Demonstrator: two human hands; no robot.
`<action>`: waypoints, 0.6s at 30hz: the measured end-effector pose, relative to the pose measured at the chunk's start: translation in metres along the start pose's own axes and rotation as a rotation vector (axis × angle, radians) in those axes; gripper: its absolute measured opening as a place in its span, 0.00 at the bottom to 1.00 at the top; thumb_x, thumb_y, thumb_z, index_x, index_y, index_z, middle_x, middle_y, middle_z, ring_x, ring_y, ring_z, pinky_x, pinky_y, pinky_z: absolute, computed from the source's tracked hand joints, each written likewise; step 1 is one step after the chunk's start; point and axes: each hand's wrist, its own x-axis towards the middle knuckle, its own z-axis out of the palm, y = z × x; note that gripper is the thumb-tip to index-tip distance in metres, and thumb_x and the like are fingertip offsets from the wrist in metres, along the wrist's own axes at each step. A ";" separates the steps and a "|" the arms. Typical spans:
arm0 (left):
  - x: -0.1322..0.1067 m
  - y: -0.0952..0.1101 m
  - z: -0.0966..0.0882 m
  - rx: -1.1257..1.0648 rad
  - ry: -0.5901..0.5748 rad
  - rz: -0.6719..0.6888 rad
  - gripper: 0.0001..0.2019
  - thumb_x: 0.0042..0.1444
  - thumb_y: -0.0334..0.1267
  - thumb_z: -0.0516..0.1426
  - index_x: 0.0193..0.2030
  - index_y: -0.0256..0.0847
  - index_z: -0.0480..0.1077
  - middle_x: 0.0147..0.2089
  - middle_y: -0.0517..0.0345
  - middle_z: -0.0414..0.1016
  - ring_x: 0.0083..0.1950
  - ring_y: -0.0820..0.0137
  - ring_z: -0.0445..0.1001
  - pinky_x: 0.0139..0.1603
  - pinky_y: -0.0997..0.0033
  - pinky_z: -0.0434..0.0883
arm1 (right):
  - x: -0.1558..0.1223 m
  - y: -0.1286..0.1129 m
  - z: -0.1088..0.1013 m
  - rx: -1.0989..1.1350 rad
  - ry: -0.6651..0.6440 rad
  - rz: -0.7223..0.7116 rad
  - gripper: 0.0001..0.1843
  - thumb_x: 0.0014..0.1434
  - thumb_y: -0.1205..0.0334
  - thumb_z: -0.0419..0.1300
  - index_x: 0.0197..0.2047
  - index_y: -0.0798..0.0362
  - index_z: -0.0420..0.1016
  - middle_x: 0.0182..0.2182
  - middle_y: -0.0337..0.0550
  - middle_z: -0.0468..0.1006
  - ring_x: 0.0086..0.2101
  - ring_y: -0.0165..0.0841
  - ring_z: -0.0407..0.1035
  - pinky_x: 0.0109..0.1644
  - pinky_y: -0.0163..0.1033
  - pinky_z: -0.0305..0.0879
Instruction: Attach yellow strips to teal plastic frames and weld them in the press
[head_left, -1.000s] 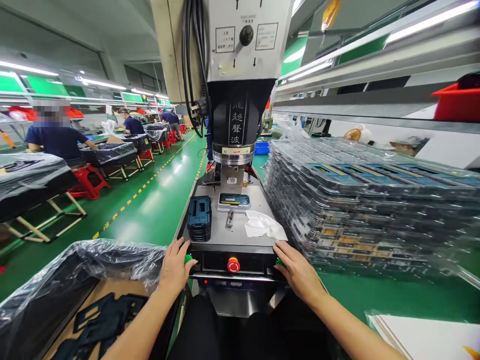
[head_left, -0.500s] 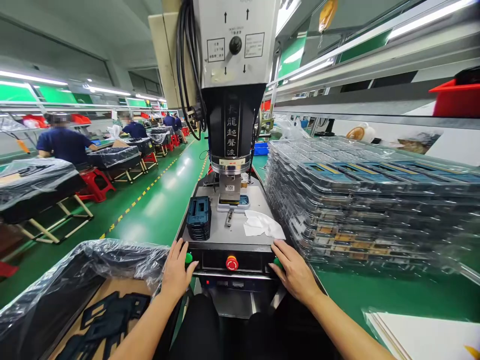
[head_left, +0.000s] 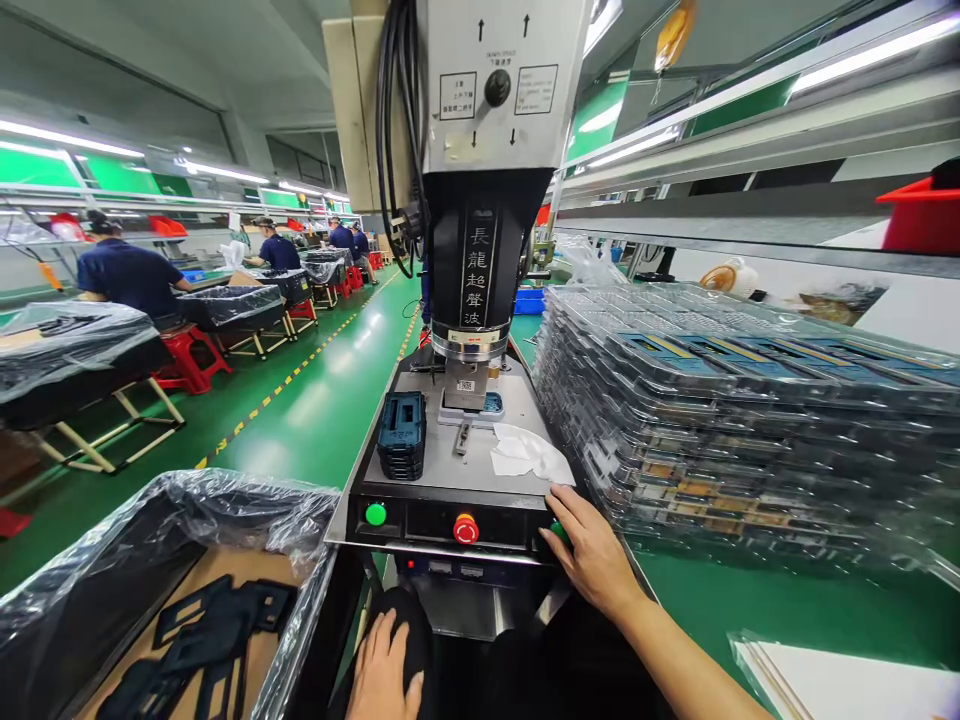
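Observation:
My left hand [head_left: 385,672] rests on my thigh with its fingers apart, holding nothing. At the right end of the machine's front panel, my right hand [head_left: 589,550] lies with spread fingers over a green button [head_left: 556,530], which it partly covers. A second green button [head_left: 376,514] shows fully at the panel's left, and a red stop button [head_left: 466,529] sits between them. The press head [head_left: 466,383] is down on a dark blue plastic part [head_left: 492,404] in a pale fixture [head_left: 450,416]. Left of it stands a stack of dark blue plastic frames [head_left: 402,435].
Crumpled white paper [head_left: 531,455] lies on the machine bed. Tall stacked clear trays [head_left: 637,440] with blue parts stand at right. A plastic-lined bin [head_left: 172,500] at lower left holds black frames [head_left: 217,625]. Several co-workers [head_left: 129,268] sit along the left.
My left hand has left the left green button and dropped to my thigh. My right hand stays at the right button. The view has shifted slightly, and the press head appears lower over the fixture.

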 end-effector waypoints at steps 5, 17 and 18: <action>0.005 0.007 -0.006 0.031 -0.143 -0.047 0.24 0.53 0.38 0.52 0.57 0.39 0.69 0.66 0.47 0.62 0.68 0.55 0.57 0.66 0.52 0.58 | 0.004 -0.004 -0.004 -0.007 0.023 0.009 0.21 0.64 0.56 0.54 0.57 0.55 0.68 0.57 0.53 0.68 0.56 0.44 0.64 0.59 0.51 0.65; 0.008 0.007 0.011 0.042 0.067 -0.026 0.19 0.51 0.35 0.52 0.50 0.39 0.74 0.60 0.48 0.69 0.63 0.56 0.62 0.63 0.53 0.61 | 0.112 -0.004 0.004 0.068 -0.172 0.237 0.13 0.62 0.58 0.56 0.45 0.56 0.75 0.43 0.50 0.77 0.46 0.39 0.69 0.54 0.43 0.65; 0.009 0.007 0.011 0.036 0.072 -0.024 0.19 0.51 0.35 0.53 0.49 0.39 0.74 0.59 0.48 0.70 0.63 0.56 0.63 0.62 0.53 0.61 | 0.125 -0.005 0.008 0.064 -0.201 0.267 0.13 0.62 0.58 0.56 0.45 0.56 0.75 0.44 0.49 0.77 0.46 0.38 0.69 0.55 0.42 0.64</action>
